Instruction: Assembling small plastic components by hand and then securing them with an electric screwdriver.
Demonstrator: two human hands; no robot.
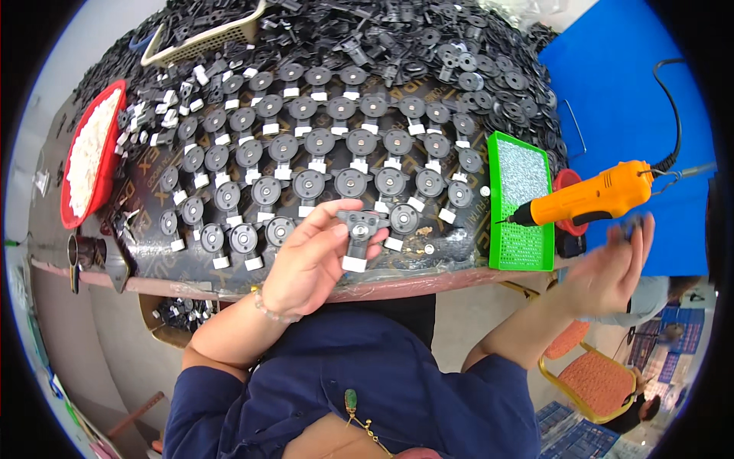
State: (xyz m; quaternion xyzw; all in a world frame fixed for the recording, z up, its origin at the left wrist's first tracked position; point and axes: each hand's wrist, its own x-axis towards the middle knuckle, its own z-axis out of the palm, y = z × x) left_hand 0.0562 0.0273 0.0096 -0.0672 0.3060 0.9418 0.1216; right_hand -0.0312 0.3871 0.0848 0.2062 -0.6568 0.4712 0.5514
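My left hand [306, 260] is closed around a black plastic wheel assembly [358, 232] with a white block at its lower end, held above the near table edge. My right hand [608, 268] is raised at the right, just below an orange electric screwdriver [592, 196]. That hand is blurred, and a small dark shape shows at its fingertips; whether it holds this cannot be told. The screwdriver's black tip points left over a green tray [521, 256] of small silvery screws [522, 170]. Rows of similar wheel assemblies [309, 183] lie on the table beyond my left hand.
Loose black parts [367, 38] are heaped along the back, with a cream basket [206, 47] among them. A red tray [115, 153] of white pieces stands at the left, near a tape dispenser [103, 252]. Below the table is a box [180, 321] of parts; chairs [596, 382] stand behind right.
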